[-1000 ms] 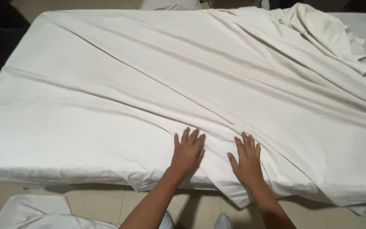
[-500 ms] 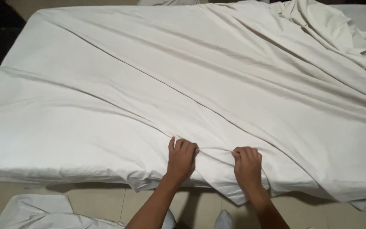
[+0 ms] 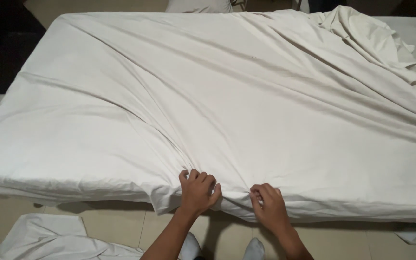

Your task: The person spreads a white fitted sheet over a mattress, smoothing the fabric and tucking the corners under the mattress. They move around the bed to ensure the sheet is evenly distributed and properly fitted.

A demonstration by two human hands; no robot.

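A wide bed [image 3: 39,188] fills almost the whole view, and it carries one thing only: a white sheet [image 3: 227,96] spread over its full top. The sheet is thin, matte cloth, soft and not smooth. Long shallow folds run across it on a diagonal, from the far left corner down toward the near edge, and many of them meet at the place where the hands are. At the far right the cloth is piled in a loose, crumpled heap [image 3: 376,43]. At the near side the sheet hangs a little over the edge of the bed.

On the pale tiled floor [image 3: 352,243], at the lower left, a second white cloth [image 3: 49,238] lies in a flat, wrinkled pile, well apart from the hands. At the far edge of the bed a pale pillow [image 3: 198,6] shows only partly.

The left hand [image 3: 197,191] is at the near edge of the bed, its fingers curled tightly into a bunch of the sheet, so it is closed on the cloth. The right hand [image 3: 268,207] is just beside it, a little nearer to the person, and its fingers also pinch a fold of the same sheet. Between the two hands a short ridge of gathered cloth stands up. Below the hands, two feet in white socks [image 3: 253,249] stand on the floor.
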